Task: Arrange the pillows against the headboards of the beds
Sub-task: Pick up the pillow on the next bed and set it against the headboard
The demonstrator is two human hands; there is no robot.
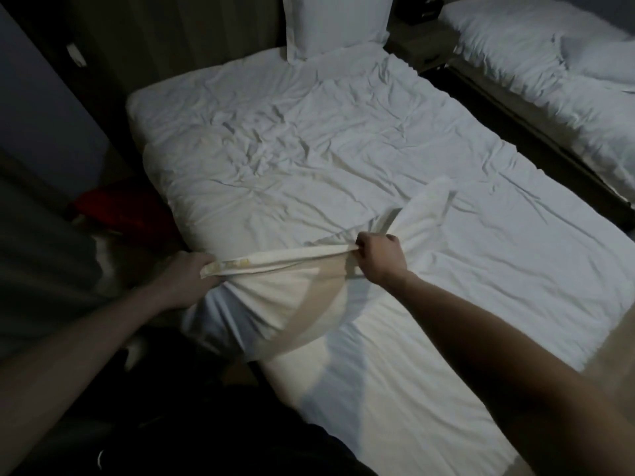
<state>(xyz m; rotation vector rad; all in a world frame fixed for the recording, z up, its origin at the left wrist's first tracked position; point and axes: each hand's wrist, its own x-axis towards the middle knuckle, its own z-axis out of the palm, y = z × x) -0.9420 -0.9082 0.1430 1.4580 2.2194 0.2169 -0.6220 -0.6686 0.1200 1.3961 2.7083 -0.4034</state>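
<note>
A cream-white pillow (292, 300) lies at the near left edge of the big bed (309, 149). My left hand (187, 273) grips its left end, and my right hand (378, 254) grips its bunched top edge, so the fabric is stretched between them. A second white pillow (336, 22) stands upright against the dark headboard (171, 29) at the far end of this bed. On the other bed (536, 73), at the right, a further white pillow (604, 60) lies flat.
The big bed's white sheet is wrinkled. A dark gap of floor (498, 121) runs between the two beds. A nightstand (422, 39) stands between them at the headboard end. Something red (113, 211) lies on the floor at the bed's left side.
</note>
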